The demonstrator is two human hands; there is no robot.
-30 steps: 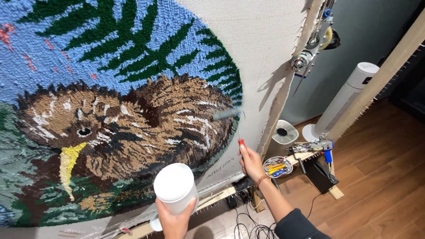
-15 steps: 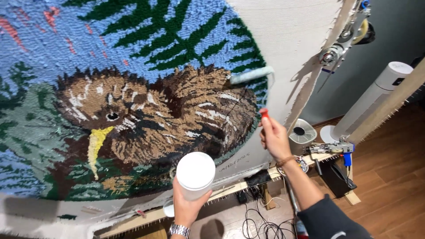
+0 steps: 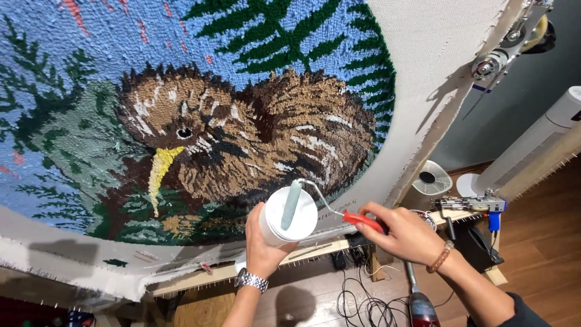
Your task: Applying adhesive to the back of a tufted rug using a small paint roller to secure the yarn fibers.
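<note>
Our left hand (image 3: pixel 264 242) is wrapped around a white tub (image 3: pixel 288 216), holding it up just below the lower edge of the tufted rug (image 3: pixel 242 121). Our right hand (image 3: pixel 404 233) is closed on the red handle of a small roller (image 3: pixel 292 204), and the roller's pale sleeve sits right on top of the tub, touching it. We can't tell what's in the tub from here.

If we're loading the roller, our guess is it pays to keep the tub level and turn the sleeve all the way round so it coats evenly, not just on one side.

The rug shows a brown bird with a yellow beak, stretched on a wooden frame (image 3: pixel 200 278). Off the frame's right edge sit a tufting gun (image 3: pixel 472 204), a small fan (image 3: pixel 431 180) and a white tower unit (image 3: pixel 532 148). Cables (image 3: pixel 363 303) trail on the floor below.
</note>
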